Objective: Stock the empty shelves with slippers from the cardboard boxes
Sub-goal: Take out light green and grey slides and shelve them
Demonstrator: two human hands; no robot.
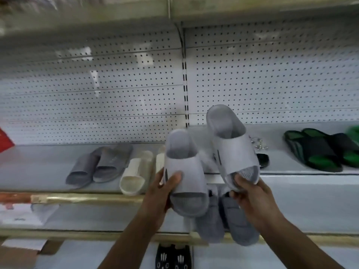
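— On the shelf (48, 167) so far?
— Grey, cream and green pairs; most stays bare.
— And you?
— My left hand (165, 189) grips one pale grey slipper (184, 167), my right hand (250, 199) pinches its mate (233, 150), both above the shelf edge, unplaced.

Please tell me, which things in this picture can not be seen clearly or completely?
- Second cream slipper, head view: mostly hidden behind the light grey slipper in the left hand.
- Black item: covered by the slipper in the right hand; identity unclear.
- Red object: cut by left edge.
- Top shelf: blurred.
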